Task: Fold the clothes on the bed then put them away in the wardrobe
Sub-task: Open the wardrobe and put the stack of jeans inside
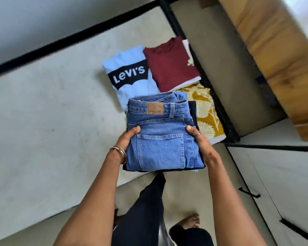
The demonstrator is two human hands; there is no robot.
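Nearest the lens, two bare forearms reach forward and carry a folded stack between them. On the left side, the left hand (127,139) wears thin bangles (119,153) at the wrist and presses against the stack's left edge, thumb laid over the top, the other fingers hidden beneath. The blue jeans (160,134) lie on top of that stack, back pocket and tan waistband patch facing up (the patch lettering is too small to read); a dark garment (194,112) shows under them along the right and near edges. The right hand (200,139), with a ring on the thumb, grips the stack's right edge the same way, thumb on top and fingers out of sight.

Beyond the hands, the pale wardrobe shelf (52,112) stretches to the left, framed by black bars. Folded clothes sit on it: a light blue Levi's shirt (130,73) on the left, a maroon top (171,64) just to its right and touching it, with a white garment under that. A yellow patterned cloth (206,112) lies nearer, against the black upright. The held stack hovers over the shelf's near edge, overlapping the Levi's shirt and the yellow cloth in view. Farther right is a wooden panel (274,50), and lower right a pale wardrobe door (283,174) with a black handle.
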